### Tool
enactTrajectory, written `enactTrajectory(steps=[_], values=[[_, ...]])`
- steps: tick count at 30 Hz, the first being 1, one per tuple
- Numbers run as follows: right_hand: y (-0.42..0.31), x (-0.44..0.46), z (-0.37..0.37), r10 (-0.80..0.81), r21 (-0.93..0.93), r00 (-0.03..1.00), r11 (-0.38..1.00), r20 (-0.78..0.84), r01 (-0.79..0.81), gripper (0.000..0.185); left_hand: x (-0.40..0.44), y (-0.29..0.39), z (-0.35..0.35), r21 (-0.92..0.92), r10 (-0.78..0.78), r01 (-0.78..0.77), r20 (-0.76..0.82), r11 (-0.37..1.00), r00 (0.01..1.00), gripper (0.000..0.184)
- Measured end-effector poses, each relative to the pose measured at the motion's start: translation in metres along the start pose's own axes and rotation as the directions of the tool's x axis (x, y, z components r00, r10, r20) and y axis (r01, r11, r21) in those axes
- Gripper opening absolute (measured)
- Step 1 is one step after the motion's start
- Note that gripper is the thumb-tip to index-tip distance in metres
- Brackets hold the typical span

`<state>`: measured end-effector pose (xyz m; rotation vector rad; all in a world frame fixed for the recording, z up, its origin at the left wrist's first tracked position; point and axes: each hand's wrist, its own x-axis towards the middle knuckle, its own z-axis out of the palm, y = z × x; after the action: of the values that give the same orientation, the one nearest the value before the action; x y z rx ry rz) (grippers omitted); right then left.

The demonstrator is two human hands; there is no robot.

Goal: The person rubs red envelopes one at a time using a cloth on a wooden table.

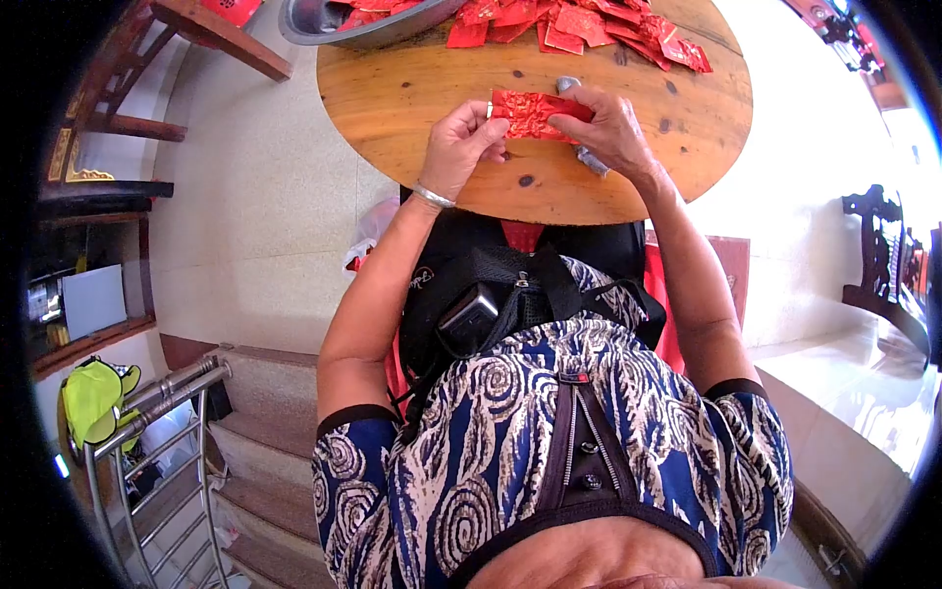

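One crinkled, glossy red packet point(535, 116) is held over one rounded, knotty wooden worktop point(412, 103); the left hand point(458, 144) pinches its left end, the right hand point(610, 128) its right, both grips closed. Beyond lie one smooth grey basin point(339, 39), far left, and heaped red packets point(587, 27), too overlapped to count.

Blue cloth is covering this person's torso, a short-sleeved top point(481, 432) swirling with cream spirals and leafy strokes, dark bands point(564, 512) edging its neckline and sleeves. From the neckline, a dark panel point(581, 442) is running toward twelve o'clock, carrying silvery zips, round buttons point(592, 481) and a red tag point(581, 377). At eleven o'clock, a silver bangle point(433, 196) is circling the left wrist point(442, 186).
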<state>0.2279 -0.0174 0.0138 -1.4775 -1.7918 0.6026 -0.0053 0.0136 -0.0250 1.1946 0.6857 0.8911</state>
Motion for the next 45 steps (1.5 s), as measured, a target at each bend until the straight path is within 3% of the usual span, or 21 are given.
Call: enactTrajectory(steps=[2,7,11,13,20,22,25,26,32,34,35,37,41,44,45], values=[[0.0,0.0,-0.001,0.01,-0.007,1.0,1.0,0.028,-0.009,0.028,0.001,-0.003,0.002,-0.075,-0.034,0.029,-0.059,0.997,0.998,0.013],[0.0,0.001,-0.001,-0.027,-0.159,0.993,0.986,0.111,0.044,0.029,0.001,-0.001,-0.001,-0.056,-0.059,0.058,-0.022,0.997,0.998,0.011],[-0.006,-0.001,-0.005,0.061,-0.078,0.99,0.996,0.125,-0.052,0.029,0.001,-0.003,0.0,-0.067,-0.088,0.085,-0.042,0.994,0.995,0.01],[0.005,0.001,0.001,0.011,0.075,0.996,0.997,-0.092,-0.004,0.028,0.002,-0.004,-0.001,-0.084,-0.079,0.074,-0.047,0.994,0.996,0.009],[0.022,0.005,0.0,0.022,0.085,0.979,0.996,-0.201,-0.005,0.031,0.003,-0.008,-0.009,-0.128,-0.101,0.09,-0.079,0.988,0.992,0.009],[0.021,0.0,0.003,-0.14,-0.317,0.951,0.947,-0.275,0.047,0.035,0.005,-0.009,-0.011,-0.097,-0.119,0.11,-0.093,0.989,0.989,0.01],[0.023,-0.004,0.008,-0.064,-0.41,0.982,0.912,-0.176,-0.014,0.036,0.003,-0.004,-0.009,-0.019,-0.19,0.19,-0.131,0.982,0.973,0.011],[0.023,-0.005,0.008,-0.064,-0.41,0.982,0.912,-0.176,-0.014,0.036,0.003,-0.002,-0.008,0.027,-0.241,0.248,-0.157,0.968,0.958,0.012],[0.025,-0.001,0.01,-0.079,-0.337,0.976,0.941,-0.202,0.007,0.031,0.002,-0.003,-0.005,0.031,-0.262,0.27,-0.158,0.962,0.952,0.02],[0.005,0.001,0.008,-0.033,-0.131,0.953,0.991,-0.302,-0.007,0.029,0.002,-0.001,-0.004,0.039,-0.278,0.287,-0.161,0.957,0.947,0.02],[-0.003,0.0,0.008,-0.033,-0.13,0.954,0.991,-0.299,-0.006,0.029,0.001,0.001,-0.003,0.05,-0.294,0.305,-0.159,0.951,0.943,0.021],[-0.019,-0.002,0.014,-0.135,-0.015,0.955,0.991,-0.265,0.136,0.028,0.002,-0.001,-0.003,0.049,-0.301,0.312,-0.149,0.949,0.942,0.021],[-0.027,-0.007,0.045,-0.299,-0.073,0.938,0.954,-0.176,0.29,0.025,0.0,-0.002,0.003,0.019,-0.328,0.331,-0.079,0.944,0.941,0.02],[-0.016,-0.011,0.063,-0.284,-0.125,0.954,0.954,-0.097,0.271,0.024,-0.001,-0.002,0.006,0.045,-0.323,0.331,-0.121,0.943,0.938,0.018],[-0.019,-0.01,0.062,-0.208,-0.152,0.976,0.969,-0.067,0.196,0.022,-0.001,-0.003,0.006,0.046,-0.321,0.328,-0.117,0.943,0.94,0.018]])
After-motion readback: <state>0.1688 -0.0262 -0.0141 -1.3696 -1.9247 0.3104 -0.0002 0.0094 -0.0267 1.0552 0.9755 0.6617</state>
